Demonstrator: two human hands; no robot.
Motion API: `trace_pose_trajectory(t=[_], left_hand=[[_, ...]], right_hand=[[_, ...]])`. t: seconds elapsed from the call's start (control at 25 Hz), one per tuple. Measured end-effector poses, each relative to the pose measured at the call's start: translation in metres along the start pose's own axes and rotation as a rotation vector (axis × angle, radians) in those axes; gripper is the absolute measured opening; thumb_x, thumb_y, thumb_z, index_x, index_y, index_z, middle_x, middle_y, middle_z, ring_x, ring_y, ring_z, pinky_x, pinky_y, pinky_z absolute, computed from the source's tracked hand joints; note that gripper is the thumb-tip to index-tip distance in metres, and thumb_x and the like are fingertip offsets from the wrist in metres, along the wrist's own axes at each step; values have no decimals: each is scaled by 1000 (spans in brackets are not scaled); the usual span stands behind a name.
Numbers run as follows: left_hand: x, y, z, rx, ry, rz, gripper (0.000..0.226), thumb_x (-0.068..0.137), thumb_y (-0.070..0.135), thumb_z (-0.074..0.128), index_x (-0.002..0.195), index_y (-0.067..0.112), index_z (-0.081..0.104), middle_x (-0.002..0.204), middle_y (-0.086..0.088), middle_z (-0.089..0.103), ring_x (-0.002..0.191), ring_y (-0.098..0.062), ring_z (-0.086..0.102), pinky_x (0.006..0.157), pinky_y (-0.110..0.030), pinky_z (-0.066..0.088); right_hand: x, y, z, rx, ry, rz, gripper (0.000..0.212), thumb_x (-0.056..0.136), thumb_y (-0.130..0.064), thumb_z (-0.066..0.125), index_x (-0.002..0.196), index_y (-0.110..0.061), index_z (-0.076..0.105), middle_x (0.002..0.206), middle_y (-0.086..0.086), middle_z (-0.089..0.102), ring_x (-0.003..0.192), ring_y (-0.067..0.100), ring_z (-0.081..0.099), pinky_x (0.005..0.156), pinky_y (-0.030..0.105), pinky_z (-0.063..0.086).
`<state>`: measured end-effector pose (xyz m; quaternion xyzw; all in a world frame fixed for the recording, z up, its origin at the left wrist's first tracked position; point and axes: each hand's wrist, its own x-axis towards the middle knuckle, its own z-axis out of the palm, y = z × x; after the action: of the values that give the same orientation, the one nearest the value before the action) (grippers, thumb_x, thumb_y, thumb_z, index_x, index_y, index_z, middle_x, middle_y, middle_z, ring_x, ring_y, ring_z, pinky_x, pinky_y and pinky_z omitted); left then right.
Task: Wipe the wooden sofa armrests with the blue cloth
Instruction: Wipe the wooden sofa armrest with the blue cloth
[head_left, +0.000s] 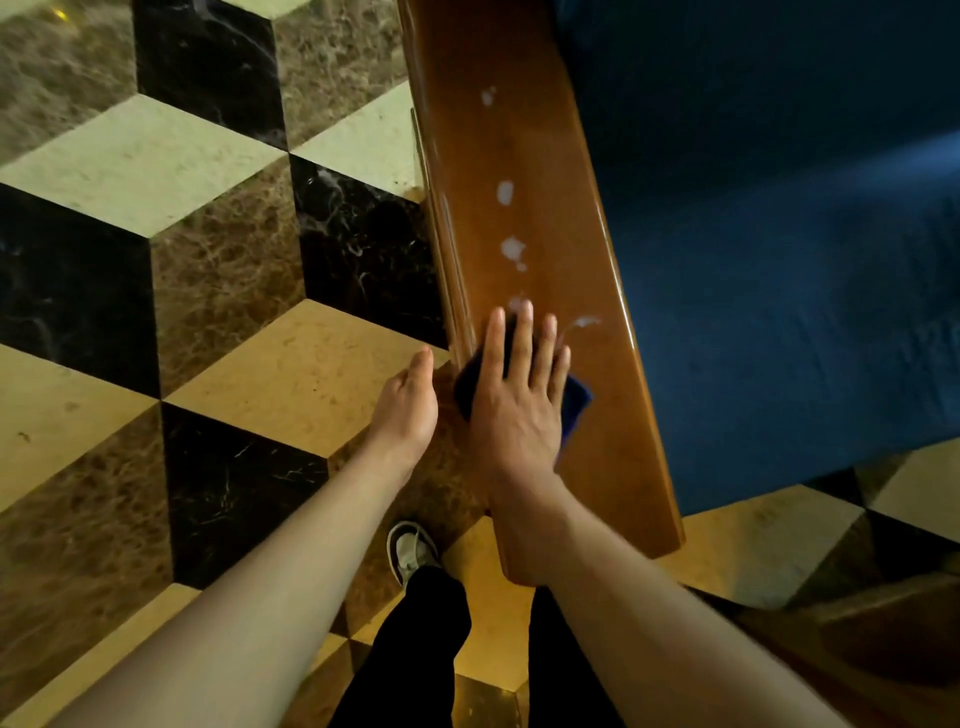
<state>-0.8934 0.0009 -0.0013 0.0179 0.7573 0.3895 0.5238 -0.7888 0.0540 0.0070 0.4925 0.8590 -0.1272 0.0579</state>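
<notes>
Step in hand: wiping of the near stretch of the wooden armrest (561, 332). The blue cloth (574, 400) is pressed flat on the armrest top under the right hand (514, 400), whose fingers are straight and spread; only a dark edge at the left and a blue corner at the right of the cloth show past the palm. The left hand (408, 405) is held just beside the armrest's outer edge, fingers straight and together, nothing held; contact with the wood cannot be told.

Armrest noted as glossy, warm brown, with rounded edges. Several white blotches (511, 249) lie in a line ahead of the fingertips, with a thin white smear (584, 322) near the right-hand edge.

Judged next: the cloth is to be pushed forward along the wood through the blotches, with even downward pressure kept so that it does not slip from under the palm.
</notes>
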Motion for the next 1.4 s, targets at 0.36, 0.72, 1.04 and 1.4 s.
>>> trace_pose_trajectory(t=[0.36, 0.72, 1.04, 1.4], left_hand=[[2, 51, 5, -71, 10, -123, 88, 93, 78, 22, 149, 18, 52, 151, -13, 57, 136, -37, 55, 115, -57, 42], [43, 86, 23, -87, 5, -21, 82, 90, 74, 25, 137, 19, 61, 133, -10, 67, 116, -34, 65, 105, -55, 51], [87, 140, 12, 20, 12, 41, 78, 90, 76, 21, 127, 22, 63, 124, -8, 70, 111, -32, 67, 101, -57, 52], [123, 241, 2, -9, 28, -76, 70, 97, 73, 24, 127, 22, 63, 118, -10, 74, 104, -33, 71, 91, -55, 60]], right_hand=[[-41, 23, -7, 82, -11, 34, 113, 87, -72, 54, 163, -17, -9, 171, 9, -17, 156, 30, -22, 128, 55, 1], [80, 41, -38, 164, 23, 388, 132, 67, -102, 32, 163, -18, -4, 172, 14, -3, 157, 40, -1, 125, 61, 7], [203, 73, -69, 507, 37, 647, 84, 81, -89, 38, 129, -21, 53, 119, 10, 63, 108, 36, 62, 86, 44, 49], [126, 55, -64, 242, -130, 282, 95, 91, -81, 34, 163, -34, -6, 173, -4, -8, 159, 23, -8, 129, 47, 6]])
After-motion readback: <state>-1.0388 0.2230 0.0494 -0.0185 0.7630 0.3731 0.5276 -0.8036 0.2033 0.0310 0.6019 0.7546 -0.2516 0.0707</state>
